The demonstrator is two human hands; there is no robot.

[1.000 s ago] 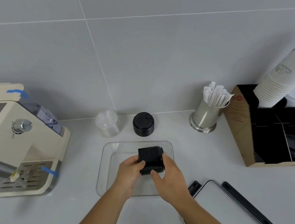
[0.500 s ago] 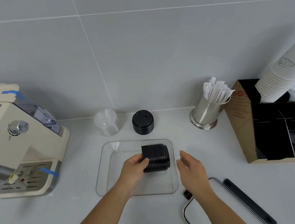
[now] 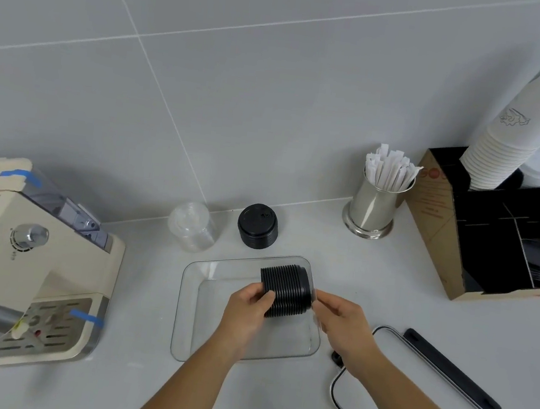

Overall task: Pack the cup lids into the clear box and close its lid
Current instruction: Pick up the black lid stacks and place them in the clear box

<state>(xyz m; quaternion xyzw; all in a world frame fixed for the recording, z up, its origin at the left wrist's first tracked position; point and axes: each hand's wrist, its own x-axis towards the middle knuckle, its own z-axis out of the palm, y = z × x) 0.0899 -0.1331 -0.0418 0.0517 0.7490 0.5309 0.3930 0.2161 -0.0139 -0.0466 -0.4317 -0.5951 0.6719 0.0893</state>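
A stack of black cup lids (image 3: 287,290) lies on its side in the back right part of the clear box (image 3: 187,312), which sits open on the counter. My left hand (image 3: 248,312) grips the stack's left end. My right hand (image 3: 341,323) is at the box's right wall beside the stack, fingertips close to its right end; whether they touch it is unclear. A second stack of black lids (image 3: 258,226) stands upright behind the box, next to a stack of clear lids (image 3: 192,225). The box's lid (image 3: 424,400), with black clips, lies to the right.
A cream coffee machine (image 3: 29,264) fills the left side. At the back right stand a steel cup of wrapped stirrers (image 3: 379,196) and a cardboard organiser (image 3: 493,236) with paper cups (image 3: 519,131) and more black lids.
My right hand let go of the stack and drew away to the right, then came back to its right end. The stack shifted toward the box's back right, still held by my left hand.
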